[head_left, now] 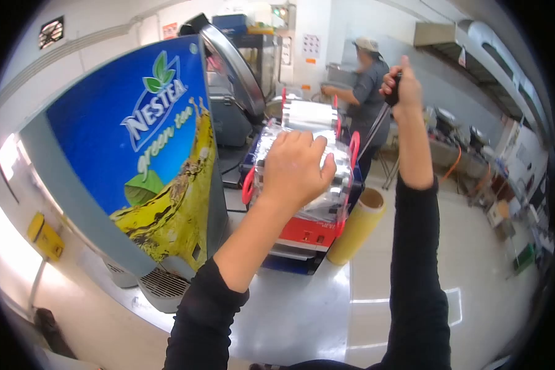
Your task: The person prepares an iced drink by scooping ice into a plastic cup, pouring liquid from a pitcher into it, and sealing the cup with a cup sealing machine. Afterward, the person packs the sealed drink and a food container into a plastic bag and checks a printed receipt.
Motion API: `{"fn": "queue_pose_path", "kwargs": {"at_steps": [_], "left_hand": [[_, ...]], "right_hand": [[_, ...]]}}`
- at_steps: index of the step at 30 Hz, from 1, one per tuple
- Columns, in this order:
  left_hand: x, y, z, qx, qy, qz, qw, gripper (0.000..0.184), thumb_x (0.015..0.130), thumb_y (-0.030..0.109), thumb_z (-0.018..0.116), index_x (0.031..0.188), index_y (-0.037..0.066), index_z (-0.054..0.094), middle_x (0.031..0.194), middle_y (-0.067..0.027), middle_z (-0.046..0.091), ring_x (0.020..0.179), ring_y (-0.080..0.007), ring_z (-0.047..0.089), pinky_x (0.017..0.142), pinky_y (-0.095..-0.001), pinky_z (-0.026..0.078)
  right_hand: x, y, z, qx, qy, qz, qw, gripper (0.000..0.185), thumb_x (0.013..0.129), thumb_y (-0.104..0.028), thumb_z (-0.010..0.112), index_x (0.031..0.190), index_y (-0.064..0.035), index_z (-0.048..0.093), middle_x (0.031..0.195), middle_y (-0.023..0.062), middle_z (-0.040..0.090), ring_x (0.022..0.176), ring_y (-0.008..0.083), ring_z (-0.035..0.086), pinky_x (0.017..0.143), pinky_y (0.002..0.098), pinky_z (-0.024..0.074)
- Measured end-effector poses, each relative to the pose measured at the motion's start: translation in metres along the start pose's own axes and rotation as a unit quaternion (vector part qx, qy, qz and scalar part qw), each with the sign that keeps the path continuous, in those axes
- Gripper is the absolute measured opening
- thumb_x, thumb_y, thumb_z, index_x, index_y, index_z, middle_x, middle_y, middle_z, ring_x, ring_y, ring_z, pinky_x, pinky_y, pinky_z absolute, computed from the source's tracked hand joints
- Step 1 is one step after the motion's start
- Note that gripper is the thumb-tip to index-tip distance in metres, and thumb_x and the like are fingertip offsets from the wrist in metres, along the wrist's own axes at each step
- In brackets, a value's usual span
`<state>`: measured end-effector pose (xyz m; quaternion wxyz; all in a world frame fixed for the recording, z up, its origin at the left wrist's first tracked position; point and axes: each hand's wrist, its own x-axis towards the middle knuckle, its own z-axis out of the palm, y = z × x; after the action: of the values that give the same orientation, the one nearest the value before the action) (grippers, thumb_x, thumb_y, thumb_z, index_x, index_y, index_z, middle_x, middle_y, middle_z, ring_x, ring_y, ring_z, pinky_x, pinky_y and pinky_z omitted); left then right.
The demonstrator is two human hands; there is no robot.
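My left hand [296,168] lies on the shiny silver top of a tabletop machine [305,233], back of the hand upward and thumb apart; its fingertips are partly hidden. The machine has a red front panel with small switches and pink-red loops along its sides. Raised at the right, my right hand [404,89] is closed round the black grip of a metal lever [376,128], with the thumb pointing up. The lever's rod slants down toward the machine's right side. A yellowish roll of film [359,228] stands upright just right of the machine.
A tall drink dispenser [148,154] with a green tea picture stands close on the left, its drip tray [163,283] low down. The metal counter [290,320] lies before me. A person [367,86] in grey and a cap works behind. Along the right run worktables [450,145].
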<state>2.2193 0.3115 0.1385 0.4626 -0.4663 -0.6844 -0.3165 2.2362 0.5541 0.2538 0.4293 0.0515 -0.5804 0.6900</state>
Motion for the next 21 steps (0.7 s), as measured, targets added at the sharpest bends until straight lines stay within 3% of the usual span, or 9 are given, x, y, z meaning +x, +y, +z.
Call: {"fn": "queue_pose_path", "kwargs": {"at_steps": [1, 5, 7, 13, 14, 19, 21], "left_hand": [[-0.002, 0.0, -0.001, -0.004, 0.007, 0.004, 1.0, 0.019, 0.073, 0.024, 0.056, 0.072, 0.005, 0.056, 0.071, -0.0104, 0.053, 0.073, -0.0276, 0.051, 0.072, -0.0392, 0.04], [-0.007, 0.0, 0.01, 0.005, 0.018, -0.014, 1.0, 0.021, 0.073, 0.026, 0.054, 0.069, 0.005, 0.056, 0.067, -0.0113, 0.053, 0.068, -0.0284, 0.053, 0.067, -0.0406, 0.041], [-0.011, -0.002, 0.015, 0.021, 0.025, -0.011, 0.999, 0.022, 0.073, 0.026, 0.053, 0.066, 0.005, 0.056, 0.065, -0.0112, 0.053, 0.065, -0.0288, 0.053, 0.065, -0.0414, 0.041], [-0.011, -0.005, 0.02, 0.044, 0.042, 0.013, 0.998, 0.025, 0.074, 0.027, 0.053, 0.063, 0.005, 0.058, 0.061, -0.0123, 0.057, 0.062, -0.0303, 0.057, 0.059, -0.0429, 0.042], [-0.012, -0.006, 0.022, 0.046, 0.041, 0.016, 0.998, 0.026, 0.074, 0.027, 0.053, 0.063, 0.005, 0.058, 0.06, -0.0124, 0.057, 0.061, -0.0306, 0.057, 0.058, -0.0432, 0.042], [-0.013, -0.006, 0.029, 0.077, 0.048, 0.012, 0.996, 0.027, 0.074, 0.027, 0.053, 0.062, 0.002, 0.058, 0.057, -0.0153, 0.057, 0.059, -0.0342, 0.059, 0.055, -0.0451, 0.046], [-0.01, 0.013, 0.016, 0.062, -0.029, -0.032, 0.997, 0.031, 0.075, 0.025, 0.046, 0.059, 0.001, 0.054, 0.056, -0.0187, 0.055, 0.056, -0.0345, 0.057, 0.056, -0.0445, 0.045]], "right_hand": [[-0.044, -0.012, 0.002, 0.006, -0.035, -0.036, 0.999, 0.039, 0.093, -0.039, 0.046, 0.066, -0.011, 0.041, 0.052, 0.002, 0.039, 0.05, 0.0119, 0.04, 0.055, 0.0288, 0.0372], [-0.19, 0.004, -0.015, 0.067, -0.055, -0.207, 0.975, 0.038, 0.095, -0.03, 0.034, 0.063, -0.0088, 0.039, 0.051, 0.0043, 0.038, 0.049, 0.0164, 0.037, 0.056, 0.0324, 0.0355], [-0.232, 0.029, -0.024, 0.027, -0.11, -0.305, 0.946, 0.039, 0.095, -0.026, 0.029, 0.061, -0.0089, 0.038, 0.051, 0.0061, 0.039, 0.049, 0.0184, 0.037, 0.059, 0.035, 0.0365], [-0.245, 0.026, -0.022, -0.038, -0.093, -0.293, 0.951, 0.039, 0.094, -0.023, 0.028, 0.06, -0.0086, 0.038, 0.052, 0.0072, 0.041, 0.049, 0.0189, 0.037, 0.062, 0.0365, 0.0383], [-0.245, 0.025, -0.025, -0.03, -0.103, -0.296, 0.949, 0.039, 0.095, -0.025, 0.033, 0.061, -0.0077, 0.038, 0.053, 0.0083, 0.043, 0.05, 0.0194, 0.041, 0.063, 0.0366, 0.0394], [-0.342, 0.097, -0.058, -0.088, -0.027, -0.35, 0.932, 0.05, 0.094, -0.036, 0.044, 0.051, -0.0108, 0.042, 0.054, 0.0012, 0.05, 0.054, 0.0163, 0.052, 0.07, 0.034, 0.0403], [-0.373, 0.115, -0.064, -0.141, 0.016, -0.324, 0.935, 0.053, 0.093, -0.039, 0.046, 0.047, -0.0126, 0.044, 0.053, -0.0023, 0.051, 0.054, 0.0154, 0.052, 0.072, 0.0335, 0.0401]]}}
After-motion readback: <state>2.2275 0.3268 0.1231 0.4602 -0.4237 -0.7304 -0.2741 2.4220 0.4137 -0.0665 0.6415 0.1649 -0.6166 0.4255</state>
